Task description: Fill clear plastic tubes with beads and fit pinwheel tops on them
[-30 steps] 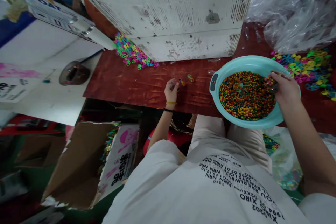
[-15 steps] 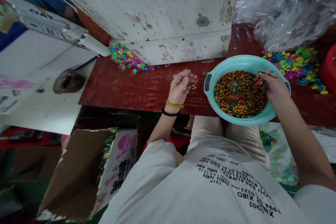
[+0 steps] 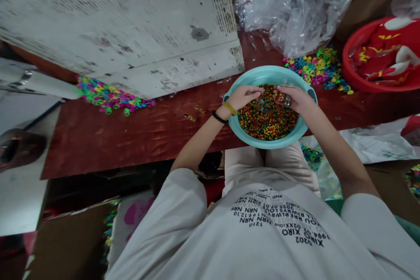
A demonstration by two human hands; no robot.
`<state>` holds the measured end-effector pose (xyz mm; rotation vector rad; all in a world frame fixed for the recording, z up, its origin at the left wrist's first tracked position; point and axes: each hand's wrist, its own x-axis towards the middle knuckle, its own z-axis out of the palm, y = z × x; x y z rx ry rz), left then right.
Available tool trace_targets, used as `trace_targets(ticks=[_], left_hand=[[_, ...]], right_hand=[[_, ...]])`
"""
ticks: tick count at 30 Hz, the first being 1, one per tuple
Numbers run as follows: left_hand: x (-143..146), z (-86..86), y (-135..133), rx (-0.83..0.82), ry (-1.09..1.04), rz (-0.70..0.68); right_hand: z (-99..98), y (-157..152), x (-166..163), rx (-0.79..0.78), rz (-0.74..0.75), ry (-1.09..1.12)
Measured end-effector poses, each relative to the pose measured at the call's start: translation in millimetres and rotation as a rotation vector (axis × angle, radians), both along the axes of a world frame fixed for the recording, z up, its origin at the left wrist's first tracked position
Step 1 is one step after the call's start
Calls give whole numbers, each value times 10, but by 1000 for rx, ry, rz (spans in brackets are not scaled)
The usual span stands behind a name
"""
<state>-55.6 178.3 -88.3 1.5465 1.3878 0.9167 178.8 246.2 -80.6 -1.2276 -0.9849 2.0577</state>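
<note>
A light-blue basin [image 3: 277,143] full of small multicoloured beads [image 3: 267,118] stands at the table's front edge. Over its left side reaches my left hand [image 3: 243,97], thumb and fingers pinched together; whatever sits at their tips is too small to name. Opposite it, above the beads, my right hand [image 3: 295,97] is closed around small clear plastic tubes [image 3: 282,98], with some colour showing in them. On the table left of the basin lie a small bead-filled tube [image 3: 189,117] and another like it [image 3: 199,108].
A big white carton [image 3: 157,39] stands at the back left, with a pile of colourful plastic pieces [image 3: 111,96] beside it. Behind the basin are clear plastic bags [image 3: 288,13] and a second pile of pieces [image 3: 316,68]. A red tub [image 3: 349,68] stands at the right.
My left hand has moved right to the basin, and two small filled tubes now lie on the table near where it was. My right hand has risen from the beads. The view has shifted right.
</note>
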Motion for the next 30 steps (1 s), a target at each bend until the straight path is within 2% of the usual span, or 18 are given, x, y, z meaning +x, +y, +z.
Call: trace_targets(ticks=[4, 13, 17, 22, 26, 30], left_hand=[[-30, -93, 113, -11, -4, -5], [-109, -148, 73, 12, -56, 23], [-126, -157, 52, 14, -110, 62], [-98, -150, 40, 29, -102, 100], [-39, -122, 46, 67, 85, 50], [-5, -58, 69, 176, 331, 26]], right_hand=[[0, -9, 2, 50, 83, -4], [-126, -11, -22, 247, 196, -123], [-176, 2, 0, 480, 292, -294], [-143, 75, 8, 890, 475, -604], [-50, 141, -34, 1147, 673, -865], [-31, 230, -58, 1222, 773, -981]])
